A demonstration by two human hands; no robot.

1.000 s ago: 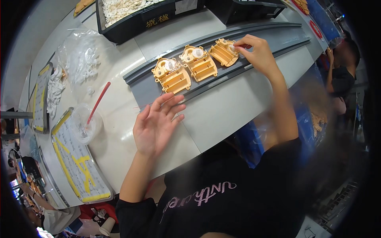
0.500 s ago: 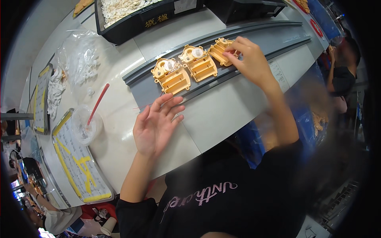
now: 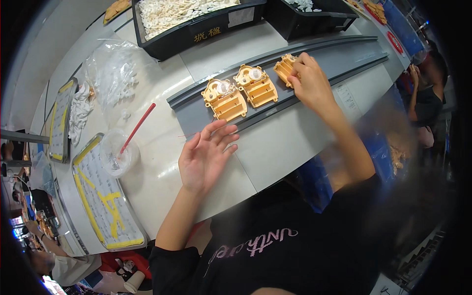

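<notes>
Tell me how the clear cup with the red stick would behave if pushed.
The clear cup is probably light, as its see-through walls look thin. It may tip fairly easily, since the long red stick leans out past the rim. The stick, seemingly loose, might swing.

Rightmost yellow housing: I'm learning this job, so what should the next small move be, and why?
Perhaps steady the rightmost yellow housing with the left hand: it is open and empty, while only the right hand is at that housing.
</notes>
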